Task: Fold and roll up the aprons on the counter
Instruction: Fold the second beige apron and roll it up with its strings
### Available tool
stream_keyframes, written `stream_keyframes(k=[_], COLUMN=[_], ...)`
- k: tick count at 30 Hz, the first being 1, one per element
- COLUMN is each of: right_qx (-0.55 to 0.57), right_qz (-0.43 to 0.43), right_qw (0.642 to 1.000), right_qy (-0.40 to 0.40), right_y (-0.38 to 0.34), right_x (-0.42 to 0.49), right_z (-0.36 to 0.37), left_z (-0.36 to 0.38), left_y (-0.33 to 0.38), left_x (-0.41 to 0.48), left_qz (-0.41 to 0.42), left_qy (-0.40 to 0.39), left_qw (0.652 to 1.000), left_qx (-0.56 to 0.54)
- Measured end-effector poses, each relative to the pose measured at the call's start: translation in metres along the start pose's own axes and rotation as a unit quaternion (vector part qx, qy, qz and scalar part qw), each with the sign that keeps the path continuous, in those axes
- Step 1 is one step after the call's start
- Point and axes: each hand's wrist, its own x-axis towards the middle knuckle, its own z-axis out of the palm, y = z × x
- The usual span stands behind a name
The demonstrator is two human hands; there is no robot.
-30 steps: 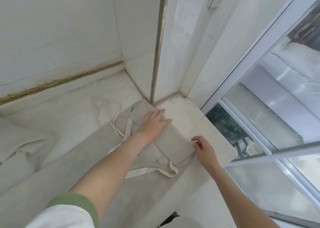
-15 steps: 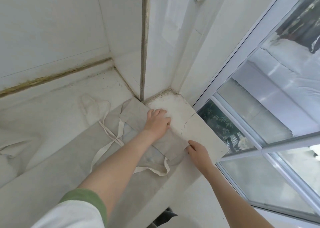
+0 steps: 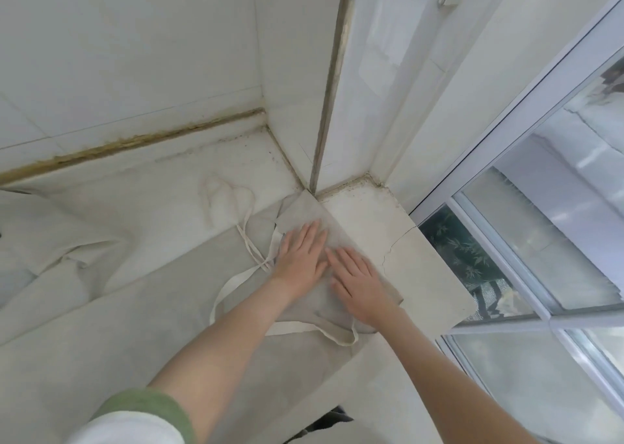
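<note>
Observed a grey-beige apron (image 3: 141, 325) spread along the white counter (image 3: 415, 261), top end reaching the corner beside the window (image 3: 506, 258). Noted the bib end (image 3: 305, 212) folded back over the body of the cloth, with a wide pale neck strap (image 3: 290, 325) looped out toward the front edge and thin ties (image 3: 249, 241) trailing just left of the fold. Found the left hand (image 3: 302, 256) laid flat on the folded bib end, fingers straight and close together, gripping nothing, only pressing down. Found the right hand (image 3: 358, 280) flat just beside it on the same fold, fingertips near the left hand, likewise holding nothing. Judged as smoothing of a first fold. Progress: early. Done, apparently: one fold at the bib end. Left to do: gathering in the neck strap and ties, folding the long body, then rolling; no roll begun anywhere in view. Also recorded a second pale cloth (image 3: 57, 237) crumpled at the far left of the counter, possibly another apron, not certain, unfolded. Logged a crack (image 3: 393, 246) in the counter slab right of the hands.
</note>
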Motion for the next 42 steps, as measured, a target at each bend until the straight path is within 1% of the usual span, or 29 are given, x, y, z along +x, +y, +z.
stream_keyframes(k=[2, 3, 5, 7, 9, 12, 14, 16, 17, 19, 21, 23, 24, 25, 26, 29, 31, 32, 33, 35, 37, 40, 42], right_qx=[-0.037, -0.051, -0.051, -0.047, -0.048, -0.022, -0.009, -0.001, 0.001, 0.004, -0.021, -0.043, -0.050, -0.046, -0.029, 0.046, 0.037, 0.000, -0.052, -0.147, -0.205, -0.261, -0.283], right_qz=[0.026, 0.042, 0.080, 0.112, 0.134, 0.172, 0.197, 0.211, 0.204, 0.145, 0.037, -0.060, -0.094, -0.107, -0.099, -0.028, -0.013, -0.030, -0.066, -0.163, -0.228, -0.244, -0.248], right_qw=[0.999, 0.998, 0.995, 0.992, 0.989, 0.984, 0.980, 0.977, 0.978, 0.988, 0.999, 0.997, 0.994, 0.993, 0.994, 0.997, 0.998, 0.998, 0.995, 0.972, 0.944, 0.920, 0.913], right_qy=[-0.026, -0.023, -0.014, -0.022, -0.036, -0.046, -0.020, 0.023, 0.045, 0.061, 0.029, -0.004, -0.014, -0.025, -0.037, -0.048, -0.049, -0.050, -0.052, -0.080, -0.120, -0.161, -0.156], right_y=[-0.001, 0.002, 0.005, 0.009, 0.014, 0.014, 0.006, -0.007, -0.016, -0.040, -0.068, -0.092, -0.102, -0.109, -0.115, -0.129, -0.135, -0.137, -0.137, -0.141, -0.147, -0.154, -0.154], right_x=[0.001, 0.000, -0.001, -0.001, -0.004, -0.010, -0.007, 0.005, 0.013, 0.030, 0.046, 0.057, 0.061, 0.067, 0.071, 0.087, 0.096, 0.101, 0.106, 0.116, 0.124, 0.138, 0.144], right_z=[0.016, 0.022, 0.025, 0.022, 0.016, 0.004, -0.004, -0.013, -0.016, -0.020, -0.019, -0.016, -0.014, -0.011, -0.010, -0.010, -0.014, -0.015, -0.016, -0.018, -0.021, -0.023, -0.025], left_z=[0.007, 0.009, 0.011, 0.012, 0.011, 0.011, 0.008, 0.003, 0.000, -0.006, -0.011, -0.014, -0.015, -0.016, -0.017, -0.019, -0.024, -0.027, -0.031, -0.037, -0.042, -0.052, -0.056], left_y=[-0.022, -0.032, -0.048, -0.056, -0.063, -0.078, -0.085, -0.091, -0.095, -0.107, -0.121, -0.134, -0.141, -0.147, -0.151, -0.163, -0.169, -0.173, -0.176, -0.180, -0.182, -0.181, -0.181], left_x=[-0.014, -0.020, -0.033, -0.046, -0.058, -0.075, -0.086, -0.092, -0.093, -0.096, -0.102, -0.106, -0.109, -0.111, -0.112, -0.113, -0.110, -0.109, -0.108, -0.107, -0.109, -0.115, -0.119], left_qz=[-0.030, -0.038, -0.029, 0.001, 0.011, -0.011, -0.044, -0.105, -0.139, -0.202, -0.254, -0.285, -0.296, -0.302, -0.303, -0.308, -0.321, -0.323, -0.317, -0.288, -0.242, -0.187, -0.165], left_qy=[-0.016, -0.030, -0.071, -0.098, -0.090, -0.069, -0.040, -0.022, -0.021, -0.020, -0.024, -0.029, -0.031, -0.033, -0.032, -0.010, -0.007, -0.019, -0.040, -0.074, -0.072, -0.059, -0.048], left_qw=[0.999, 0.998, 0.997, 0.995, 0.995, 0.997, 0.998, 0.993, 0.987, 0.976, 0.964, 0.955, 0.951, 0.950, 0.950, 0.950, 0.945, 0.944, 0.946, 0.952, 0.963, 0.967, 0.969], left_qx=[0.020, 0.026, 0.023, 0.017, 0.034, 0.045, 0.009, -0.051, -0.074, -0.081, -0.078, -0.081, -0.079, -0.074, -0.069, -0.060, -0.060, -0.058, -0.055, -0.067, -0.098, -0.165, -0.176])
